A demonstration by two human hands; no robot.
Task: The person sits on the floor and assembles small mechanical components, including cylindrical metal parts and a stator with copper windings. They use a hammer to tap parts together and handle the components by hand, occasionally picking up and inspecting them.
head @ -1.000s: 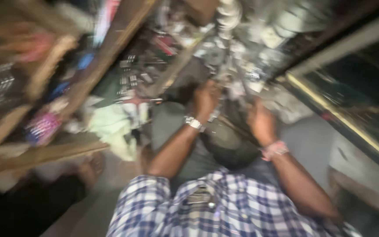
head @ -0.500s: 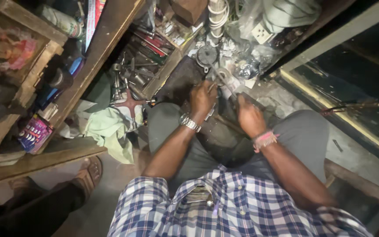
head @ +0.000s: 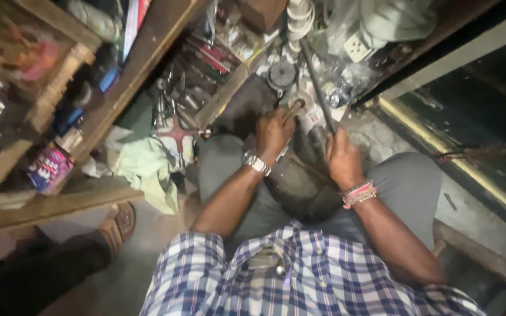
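Dark metal rod (head: 316,88) slants up from my lap toward the cluttered floor | right hand (head: 341,157) fisted around its lower end | left hand (head: 273,130) grips a short handle (head: 296,107) | I'd hold both steady, wrists firm.

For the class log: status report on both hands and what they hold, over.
Left hand shut on a short metal piece. Right hand shut on a long dark rod, slanting up. Cluttered parts and plastic bags crowd the work.
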